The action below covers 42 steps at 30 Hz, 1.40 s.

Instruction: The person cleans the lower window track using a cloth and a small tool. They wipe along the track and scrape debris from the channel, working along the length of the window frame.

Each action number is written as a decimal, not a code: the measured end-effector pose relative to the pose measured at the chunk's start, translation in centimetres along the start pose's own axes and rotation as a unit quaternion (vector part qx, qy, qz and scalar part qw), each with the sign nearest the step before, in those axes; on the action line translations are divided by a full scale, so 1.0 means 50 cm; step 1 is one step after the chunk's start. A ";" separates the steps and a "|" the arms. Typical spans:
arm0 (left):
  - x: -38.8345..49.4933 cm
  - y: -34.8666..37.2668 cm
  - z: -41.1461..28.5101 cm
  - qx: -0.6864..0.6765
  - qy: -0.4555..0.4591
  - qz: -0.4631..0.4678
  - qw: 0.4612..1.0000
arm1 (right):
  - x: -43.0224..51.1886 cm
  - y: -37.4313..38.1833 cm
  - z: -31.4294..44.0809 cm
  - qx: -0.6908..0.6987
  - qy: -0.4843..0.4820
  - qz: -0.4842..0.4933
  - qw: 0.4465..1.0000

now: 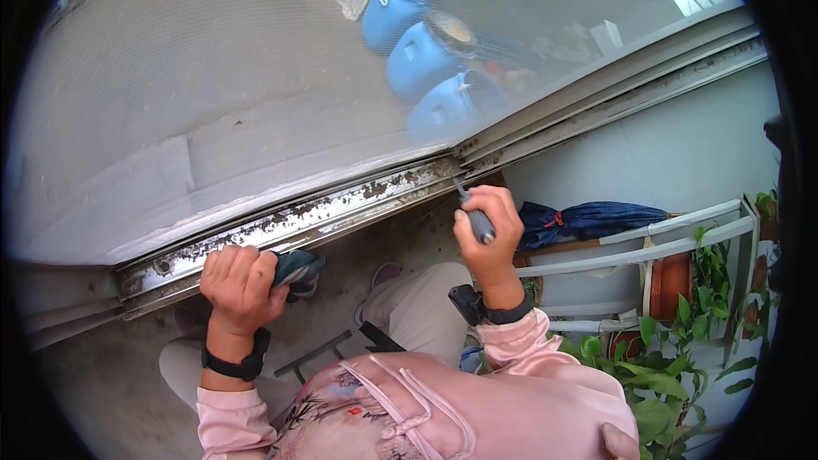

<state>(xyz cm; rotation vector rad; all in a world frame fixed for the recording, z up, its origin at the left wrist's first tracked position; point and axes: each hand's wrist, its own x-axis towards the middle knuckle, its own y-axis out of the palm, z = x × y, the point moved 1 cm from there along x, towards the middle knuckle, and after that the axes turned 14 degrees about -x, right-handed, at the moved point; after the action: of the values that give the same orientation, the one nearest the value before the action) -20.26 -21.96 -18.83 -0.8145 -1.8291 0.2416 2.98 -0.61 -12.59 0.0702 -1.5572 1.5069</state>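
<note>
A metal window track (377, 185) runs slantwise before me, streaked with dark dirt and flaking patches. My right hand (491, 223) grips a dark grey-handled tool (480, 225), its thin tip pointing at the track's right corner. Whether the tip touches the metal I cannot tell, nor what kind of tool it is. My left hand (241, 281) is closed around a bunched dark green cloth (298, 268) and rests at the track's near edge, towards its left end. Part of the cloth is hidden in the fist.
Beyond the mesh screen (192, 96) stand blue plastic barrels (415, 61). At right, a folded dark blue umbrella (588, 220) lies by a white rack (696, 233) with potted plants (671, 287). My knees (422, 306) are below the sill.
</note>
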 end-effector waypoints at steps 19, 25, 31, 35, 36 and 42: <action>-0.002 0.000 0.001 0.007 0.004 -0.008 1.000 | 0.041 0.021 -0.031 -0.011 0.050 0.013 0.999; -0.002 -0.003 0.002 0.007 0.004 0.000 1.000 | 0.037 0.033 -0.018 0.017 0.034 0.000 0.999; -0.004 0.000 0.002 0.005 0.004 -0.005 1.000 | 0.037 0.027 -0.022 -0.046 0.013 -0.003 0.999; -0.004 -0.003 0.003 -0.002 0.004 -0.008 1.000 | 0.030 0.034 -0.017 -0.002 0.016 -0.019 1.000; -0.003 -0.003 0.002 -0.002 0.003 -0.006 1.000 | 0.029 0.038 -0.017 -0.015 0.034 0.003 0.999; -0.003 -0.001 0.001 0.003 0.003 -0.009 1.000 | 0.020 0.041 -0.021 -0.016 0.016 -0.010 1.000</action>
<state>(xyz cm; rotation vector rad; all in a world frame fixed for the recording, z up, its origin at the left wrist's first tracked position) -20.29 -22.06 -18.94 -0.7939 -1.8285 0.2317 1.74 1.31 -13.71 0.0436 -1.5508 1.4595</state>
